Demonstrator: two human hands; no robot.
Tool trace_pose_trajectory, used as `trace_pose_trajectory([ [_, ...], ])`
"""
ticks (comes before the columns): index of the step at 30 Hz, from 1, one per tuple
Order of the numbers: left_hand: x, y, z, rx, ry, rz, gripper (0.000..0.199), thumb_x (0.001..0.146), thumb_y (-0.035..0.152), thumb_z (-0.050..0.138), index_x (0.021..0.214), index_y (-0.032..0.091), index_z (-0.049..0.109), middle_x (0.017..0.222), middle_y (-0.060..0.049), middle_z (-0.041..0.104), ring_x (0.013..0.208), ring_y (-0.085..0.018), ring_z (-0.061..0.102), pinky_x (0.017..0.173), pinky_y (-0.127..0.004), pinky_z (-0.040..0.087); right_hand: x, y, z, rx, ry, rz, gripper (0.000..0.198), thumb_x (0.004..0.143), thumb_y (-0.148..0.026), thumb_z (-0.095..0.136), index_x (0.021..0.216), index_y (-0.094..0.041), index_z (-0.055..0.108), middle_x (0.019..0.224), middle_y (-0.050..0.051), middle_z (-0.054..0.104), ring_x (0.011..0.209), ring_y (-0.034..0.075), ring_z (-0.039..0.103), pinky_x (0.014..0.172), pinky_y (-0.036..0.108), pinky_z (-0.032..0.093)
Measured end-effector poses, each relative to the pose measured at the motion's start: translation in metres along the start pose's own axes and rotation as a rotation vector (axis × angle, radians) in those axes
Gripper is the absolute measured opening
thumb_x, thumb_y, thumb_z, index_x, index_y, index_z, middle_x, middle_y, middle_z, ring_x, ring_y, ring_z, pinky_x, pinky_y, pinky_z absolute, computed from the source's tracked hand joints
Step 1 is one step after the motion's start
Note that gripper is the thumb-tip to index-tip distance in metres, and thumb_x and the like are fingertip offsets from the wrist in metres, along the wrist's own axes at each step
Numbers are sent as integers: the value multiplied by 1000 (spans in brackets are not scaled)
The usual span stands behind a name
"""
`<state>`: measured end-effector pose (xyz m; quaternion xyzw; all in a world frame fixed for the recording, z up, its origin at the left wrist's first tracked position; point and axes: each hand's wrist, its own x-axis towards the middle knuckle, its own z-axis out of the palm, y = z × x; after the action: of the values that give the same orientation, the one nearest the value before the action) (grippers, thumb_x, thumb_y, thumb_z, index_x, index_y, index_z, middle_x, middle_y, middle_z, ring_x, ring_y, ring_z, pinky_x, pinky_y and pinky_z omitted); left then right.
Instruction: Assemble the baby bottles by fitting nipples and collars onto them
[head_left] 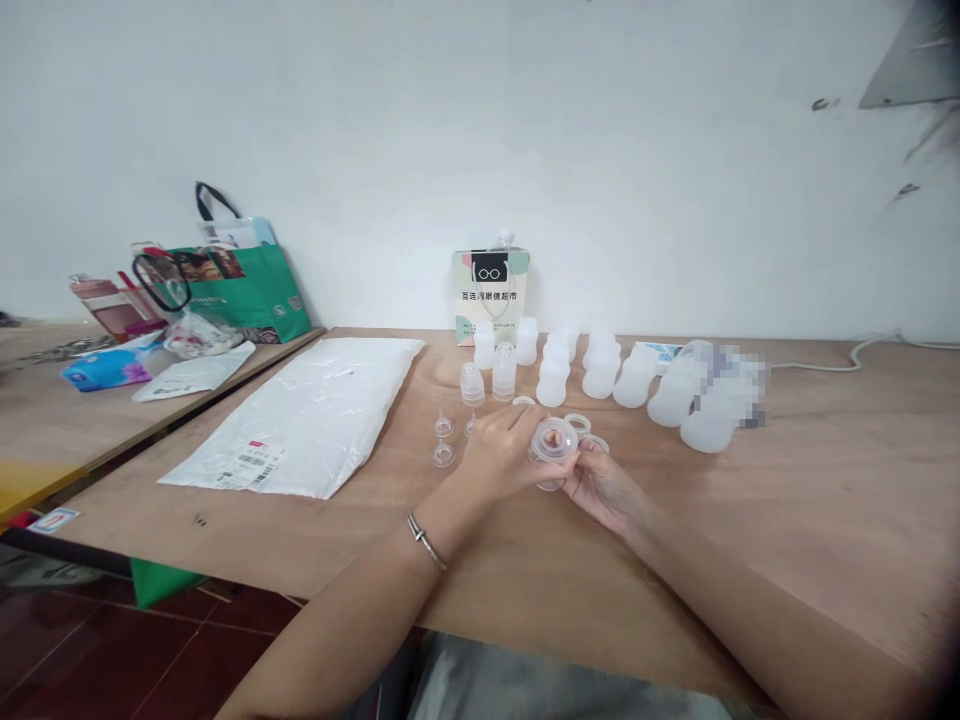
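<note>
My left hand (501, 442) is closed around a clear round plastic piece (555, 440), whose ringed opening faces me. My right hand (601, 487) meets it from the right, its fingers bent under and against the lower edge. Whether a second part sits inside the piece cannot be made out. Just behind my hands lie several translucent rings (577, 424). To the left, small clear bottle nipples (443, 455) stand on the table, one partly hidden by my left hand. Behind them are two clear domed bottle tops (472, 384).
Frosted waisted bottles (632, 377) stand in rows behind my hands and to the right. A white mailing bag (300, 420) lies to the left. A paper bag (490, 290) leans near the wall; a green bag (240, 290) and tissue pack (109, 368) sit on the left table (45, 420).
</note>
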<state>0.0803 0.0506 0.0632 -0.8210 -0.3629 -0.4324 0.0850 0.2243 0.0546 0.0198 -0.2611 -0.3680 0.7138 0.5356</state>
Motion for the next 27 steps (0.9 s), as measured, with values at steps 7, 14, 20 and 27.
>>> trace_pose_trajectory([
  [7,-1,-7,6,86,-136,27,26,74,36,57,92,18,54,86,-6,62,80,-19,59,63,-26,46,-3,-10,8,-314,5,-146,24,77,-39,59,96,-25,63,88,0,65,78,14,59,67,24,48],
  [14,0,-1,3,-88,-276,-18,38,73,39,60,106,21,53,92,-4,62,79,-17,59,60,-24,46,-1,-6,5,-482,79,-297,13,76,-36,61,79,-24,65,76,-1,62,73,14,56,68,25,45],
  [20,3,-5,1,-369,-271,-154,26,87,26,40,107,22,58,91,-2,64,76,-14,58,71,-26,47,-4,-7,5,-393,61,-238,21,75,-38,62,92,-25,65,87,2,65,68,15,59,58,27,49],
  [27,2,-10,13,-416,-239,-291,22,82,25,48,99,19,59,77,-1,62,65,-12,54,58,-23,44,-7,-8,13,-390,43,-168,25,68,-31,70,91,-24,63,94,0,64,72,12,60,65,26,53],
])
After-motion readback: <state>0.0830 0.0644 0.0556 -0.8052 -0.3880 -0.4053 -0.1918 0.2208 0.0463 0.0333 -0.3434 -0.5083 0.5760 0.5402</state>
